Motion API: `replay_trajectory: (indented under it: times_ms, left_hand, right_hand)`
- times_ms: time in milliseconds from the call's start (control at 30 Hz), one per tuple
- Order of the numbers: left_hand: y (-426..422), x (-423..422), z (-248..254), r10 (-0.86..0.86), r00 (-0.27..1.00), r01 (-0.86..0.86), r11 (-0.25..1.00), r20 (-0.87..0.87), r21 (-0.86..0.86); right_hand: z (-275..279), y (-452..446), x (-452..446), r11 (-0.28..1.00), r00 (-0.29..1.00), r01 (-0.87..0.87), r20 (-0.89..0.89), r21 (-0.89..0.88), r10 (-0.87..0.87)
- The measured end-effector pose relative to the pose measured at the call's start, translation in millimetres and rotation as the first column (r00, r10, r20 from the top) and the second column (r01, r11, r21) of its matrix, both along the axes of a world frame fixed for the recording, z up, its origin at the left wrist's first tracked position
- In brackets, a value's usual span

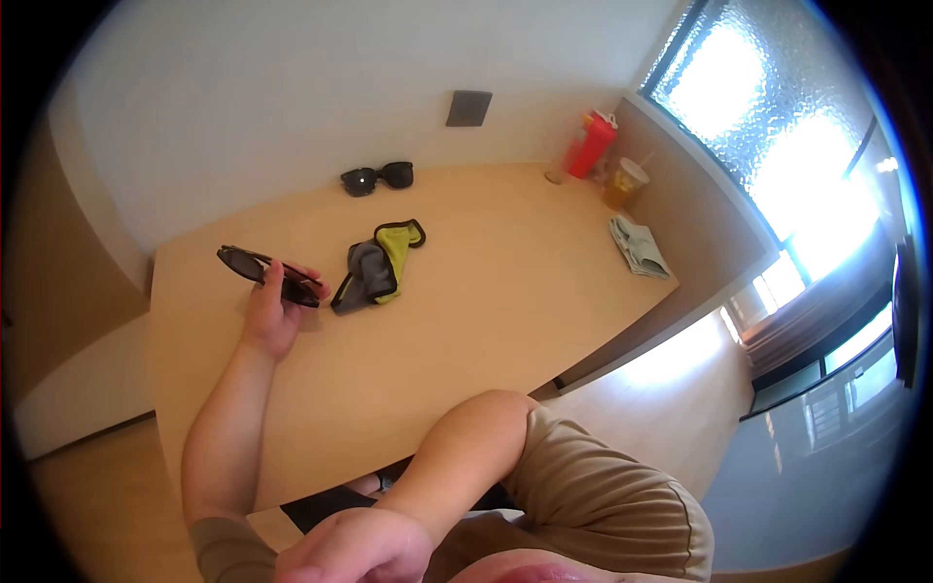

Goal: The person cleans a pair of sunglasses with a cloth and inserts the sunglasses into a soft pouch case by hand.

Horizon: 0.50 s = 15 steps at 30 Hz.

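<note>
So there's a pair of dark sunglasses (240,263) in the left part of the frame, and the left hand (275,313) has it pinched between thumb and fingers, just above a light wood-look table (457,340). The right hand (364,544) is way down at the bottom edge, super close to the camera with the elbow bent. Its fingers get cut off, so I can't tell if they're open or closed on anything.

Just right of the held pair there's a crumpled grey and yellow-green pouch (374,269) with black edging. Then a spare pair of shades (396,175) sits upper center by the wall (292,87), so that's 2 pairs total. Upper right you've got a red container (591,148), a cup (618,190) with an amber drink right beside it, and 1 folded pale cloth (639,247) below those, near the table's edge.
</note>
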<state>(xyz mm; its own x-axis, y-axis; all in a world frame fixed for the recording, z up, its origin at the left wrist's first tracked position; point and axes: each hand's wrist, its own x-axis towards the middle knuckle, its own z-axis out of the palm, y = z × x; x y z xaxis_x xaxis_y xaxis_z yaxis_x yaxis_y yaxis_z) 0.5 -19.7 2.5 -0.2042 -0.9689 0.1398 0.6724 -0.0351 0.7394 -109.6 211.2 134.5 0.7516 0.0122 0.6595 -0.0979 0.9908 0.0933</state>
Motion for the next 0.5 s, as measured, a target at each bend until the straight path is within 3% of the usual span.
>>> replay_trajectory:
  times_ms: [233,367,433,467,500]
  left_hand:
    - [-3.7,1.4,-6.6,-0.006,1.000,0.006,1.000,0.007,-0.021]
    - [-5.8,3.1,-11.3,-0.022,1.000,0.023,0.999,0.009,-0.032]
    - [-4.0,3.0,-8.2,-0.015,1.000,0.015,0.999,0.011,-0.029]
    - [-2.3,1.4,-6.1,-0.006,1.000,0.006,1.000,0.012,-0.024]
    - [-1.3,0.5,-4.5,0.003,1.000,-0.003,1.000,0.013,-0.019]
  right_hand:
    - [-5.5,0.9,-7.7,1.000,1.000,-0.018,-0.010,0.021,0.019]
    - [-10.4,-1.2,-2.6,0.998,0.997,0.020,0.076,0.063,-0.025]
    - [1.9,-3.9,-4.9,0.998,0.975,0.061,-0.213,-0.028,-0.065]
    - [12.4,-1.0,-9.8,0.991,0.868,0.067,-0.483,-0.115,-0.115]
    - [13.6,-1.9,-9.4,0.983,0.866,0.108,-0.471,-0.152,-0.168]
